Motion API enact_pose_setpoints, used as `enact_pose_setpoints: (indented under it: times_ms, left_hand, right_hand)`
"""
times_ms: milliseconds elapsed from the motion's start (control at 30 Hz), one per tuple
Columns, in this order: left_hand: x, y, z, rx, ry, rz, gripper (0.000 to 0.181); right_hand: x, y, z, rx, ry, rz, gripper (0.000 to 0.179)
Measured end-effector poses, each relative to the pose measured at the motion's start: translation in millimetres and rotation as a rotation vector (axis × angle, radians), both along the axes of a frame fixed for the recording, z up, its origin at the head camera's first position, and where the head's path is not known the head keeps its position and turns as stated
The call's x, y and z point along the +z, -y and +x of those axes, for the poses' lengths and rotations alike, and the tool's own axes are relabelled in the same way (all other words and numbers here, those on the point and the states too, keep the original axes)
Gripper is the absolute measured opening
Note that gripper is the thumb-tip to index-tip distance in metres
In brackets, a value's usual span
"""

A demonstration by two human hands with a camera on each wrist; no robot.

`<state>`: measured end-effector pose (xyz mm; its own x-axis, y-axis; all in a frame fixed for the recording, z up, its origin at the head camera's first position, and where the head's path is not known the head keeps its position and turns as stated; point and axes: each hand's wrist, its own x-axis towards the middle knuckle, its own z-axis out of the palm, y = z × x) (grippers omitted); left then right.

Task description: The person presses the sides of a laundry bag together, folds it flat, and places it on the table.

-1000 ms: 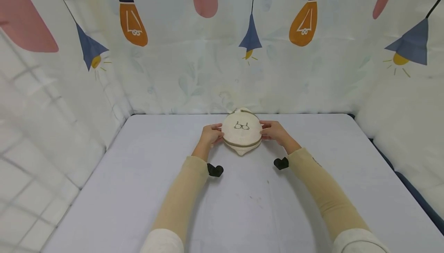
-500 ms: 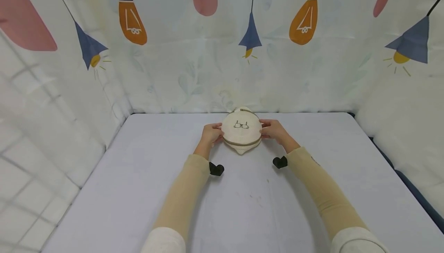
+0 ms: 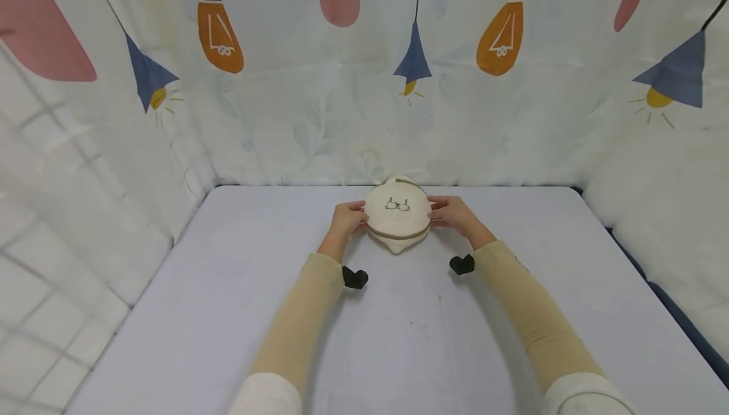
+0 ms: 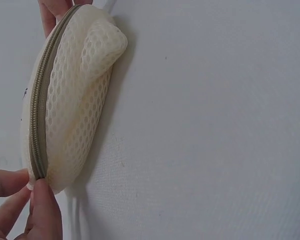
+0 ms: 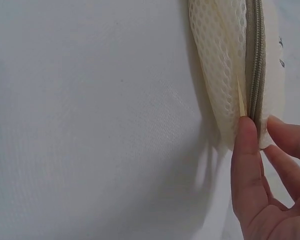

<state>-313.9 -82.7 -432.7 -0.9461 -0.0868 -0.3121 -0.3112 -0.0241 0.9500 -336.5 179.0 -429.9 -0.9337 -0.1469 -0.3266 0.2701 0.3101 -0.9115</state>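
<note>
A round cream mesh laundry bag point(image 3: 397, 220) stands near the table's far edge, its flat top printed with a pair of glasses. Around its side runs an olive zipper point(image 4: 37, 115), closed along the visible stretch, above honeycomb mesh point(image 5: 221, 55) that bulges and folds. My left hand point(image 3: 346, 219) pinches the bag's left rim between thumb and fingers. On the opposite rim, my right hand point(image 3: 454, 214) pinches with its thumb point(image 5: 247, 165) at the zipper's lower side. The bag's underside and far side are hidden.
A white cloth covers the table point(image 3: 393, 333). Behind it hangs a pale curtain point(image 3: 342, 117) printed with lamps and bulbs, close to the bag. A grid-patterned curtain point(image 3: 62, 244) borders the left side. Dark heart-shaped pieces point(image 3: 355, 279) stick out from both wrists.
</note>
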Motion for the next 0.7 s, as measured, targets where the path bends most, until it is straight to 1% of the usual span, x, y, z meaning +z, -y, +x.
enact_pose_setpoints:
  times_ms: [200,367,567,700]
  left_hand:
    - [1.5,-0.8,0.7,0.004,0.001,-0.003,0.052]
    - [0.0,-2.0,0.3,0.018,-0.014,-0.012,0.051]
    - [-3.0,-2.1,-0.9,0.037,0.006,0.003,0.050]
    - [-4.4,-0.5,-1.2,0.040,0.014,0.003,0.050]
  right_hand:
    - [1.4,0.8,-2.0,0.010,-0.015,0.044,0.059]
    - [3.3,1.7,-3.6,0.030,-0.035,0.089,0.059]
    - [2.9,3.3,-5.6,0.043,-0.054,0.158,0.058]
    - [0.3,6.1,-6.3,0.035,-0.052,0.164,0.057]
